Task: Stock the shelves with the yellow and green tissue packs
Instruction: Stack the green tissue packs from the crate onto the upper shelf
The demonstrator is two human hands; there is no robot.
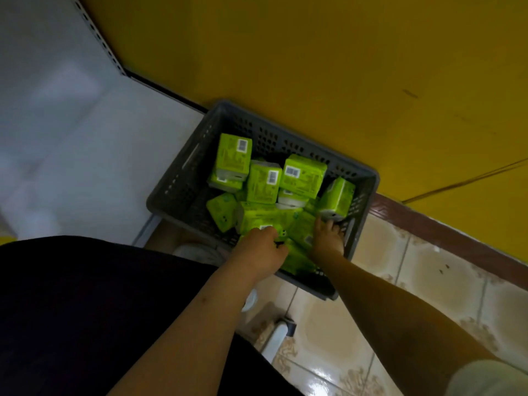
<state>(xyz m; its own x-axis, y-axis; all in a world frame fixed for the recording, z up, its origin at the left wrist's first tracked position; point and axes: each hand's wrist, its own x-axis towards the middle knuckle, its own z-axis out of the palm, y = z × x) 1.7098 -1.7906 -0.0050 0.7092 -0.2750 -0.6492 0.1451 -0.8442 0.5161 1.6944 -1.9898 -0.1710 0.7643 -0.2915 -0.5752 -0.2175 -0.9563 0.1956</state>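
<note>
A grey plastic crate (183, 178) stands on the floor against the wall and holds several yellow-green tissue packs (303, 175). Both my hands reach into its near side. My left hand (261, 248) curls its fingers over a tissue pack (257, 218) at the front of the pile. My right hand (328, 238) lies with spread, fairly straight fingers on the packs near the crate's right wall, its fingertips touching the lower end of a tilted pack (338, 200). The packs under my hands are partly hidden.
A white shelf board (85, 144) with a perforated upright (97, 38) runs along the left. A yellow wall (314, 52) with a dark red skirting (428, 224) stands behind the crate. Glossy beige floor tiles (400, 281) lie to the right. My dark clothing fills the lower left.
</note>
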